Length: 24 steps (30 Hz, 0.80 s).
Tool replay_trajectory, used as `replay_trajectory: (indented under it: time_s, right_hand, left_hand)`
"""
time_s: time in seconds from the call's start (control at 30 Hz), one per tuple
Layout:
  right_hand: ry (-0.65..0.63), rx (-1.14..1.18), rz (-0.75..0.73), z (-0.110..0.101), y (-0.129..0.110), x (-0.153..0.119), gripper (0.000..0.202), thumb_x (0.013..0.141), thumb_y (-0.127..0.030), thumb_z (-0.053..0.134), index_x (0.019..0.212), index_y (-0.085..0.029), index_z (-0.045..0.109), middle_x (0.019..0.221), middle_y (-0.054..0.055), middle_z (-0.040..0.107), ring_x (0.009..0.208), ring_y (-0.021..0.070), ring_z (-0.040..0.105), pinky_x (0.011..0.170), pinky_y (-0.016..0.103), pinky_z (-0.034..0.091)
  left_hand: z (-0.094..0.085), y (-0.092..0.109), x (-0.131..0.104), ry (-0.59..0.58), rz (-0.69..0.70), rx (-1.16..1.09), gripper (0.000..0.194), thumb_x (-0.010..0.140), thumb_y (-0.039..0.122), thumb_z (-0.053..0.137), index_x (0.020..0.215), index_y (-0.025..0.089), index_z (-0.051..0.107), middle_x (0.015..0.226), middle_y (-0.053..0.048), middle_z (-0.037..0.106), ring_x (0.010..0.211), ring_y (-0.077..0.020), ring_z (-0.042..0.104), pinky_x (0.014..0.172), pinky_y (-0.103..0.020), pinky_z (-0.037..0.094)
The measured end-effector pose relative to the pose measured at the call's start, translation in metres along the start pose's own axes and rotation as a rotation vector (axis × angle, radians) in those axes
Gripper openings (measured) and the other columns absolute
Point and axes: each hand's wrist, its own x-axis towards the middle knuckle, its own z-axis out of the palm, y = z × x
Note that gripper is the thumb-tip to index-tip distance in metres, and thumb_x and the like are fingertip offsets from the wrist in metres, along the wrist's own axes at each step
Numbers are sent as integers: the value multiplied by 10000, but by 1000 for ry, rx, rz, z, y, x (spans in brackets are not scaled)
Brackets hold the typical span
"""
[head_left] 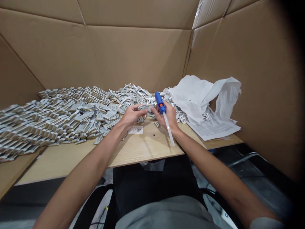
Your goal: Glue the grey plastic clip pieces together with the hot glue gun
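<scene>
Nearest the body, both forearms run out over the front edge of the wooden table (143, 149), which is bare here but for a small paper slip (135, 129) lying just under the left wrist and a dark speck beside it.

The left hand (130, 115) is closed on one end of a small grey-and-white patch (145, 107), thumb over fingers. The right hand (166, 116) meets it from the other side — its fingertips pinch the patch's other end while the same fist grips a blue glue gun (159, 101). The gun's nozzle end points away from the body and its clear glue stick (169, 131) trails back past the wrist.

The step in hand looks like lining up or checking one patch between the two hands; as a judgement, the next move calls for freeing the right fingertips so the gun can be aimed at the piece.

Beyond the left hand lie stacked rows of patches (47, 121), and a loose heap (128, 93) spreads just past the fingers. Beyond the right hand sits crumpled white paper (200, 95) — behind everything stand cardboard walls (133, 54).
</scene>
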Motion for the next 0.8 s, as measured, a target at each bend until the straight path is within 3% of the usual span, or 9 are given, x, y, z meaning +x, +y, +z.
replay_trajectory:
  time_s: [0.13, 0.3, 0.43, 0.63, 0.8]
  right_hand:
    - [-48, 155, 60, 0, -3, -2, 375, 883, -612, 708, 874, -241, 656, 797, 22, 682, 709, 185, 590, 689, 337, 471]
    - [-174, 397, 304, 5, 10, 4, 524, 834, -742, 694, 937, -229, 717, 735, 44, 710, 606, 177, 633, 576, 322, 499]
    - [-250, 538, 323, 7, 14, 7, 586, 844, -802, 634, 873, -220, 687, 782, 63, 730, 599, 167, 677, 482, 281, 465]
    - [-334, 476, 325, 7, 9, 5, 658, 844, -860, 565, 737, -214, 629, 740, 70, 737, 522, 153, 666, 404, 260, 415]
    - [-381, 442, 318, 4, 5, 5, 657, 860, -849, 557, 710, -214, 632, 670, 62, 711, 477, 150, 639, 397, 262, 404]
  left_hand:
    - [-5, 4, 5, 112, -22, -166, 246, 754, 173, 859, 683, 152, 625, 714, -2, 659, 673, -95, 599, 632, -226, 465]
    - [-10, 13, 2, 117, -40, -101, 133, 892, 176, 750, 817, 163, 640, 808, -55, 716, 717, -154, 671, 715, -318, 573]
    - [-9, 13, -1, 86, -19, -82, 237, 807, 24, 757, 901, 183, 609, 897, -91, 765, 790, -204, 736, 855, -407, 605]
    - [-10, 8, 0, 23, 9, -76, 288, 744, 18, 771, 944, 175, 637, 878, -91, 772, 892, -262, 761, 965, -504, 593]
    - [-9, 8, -1, -37, 38, -14, 312, 741, 60, 779, 1016, 161, 674, 946, -100, 781, 873, -247, 763, 947, -483, 600]
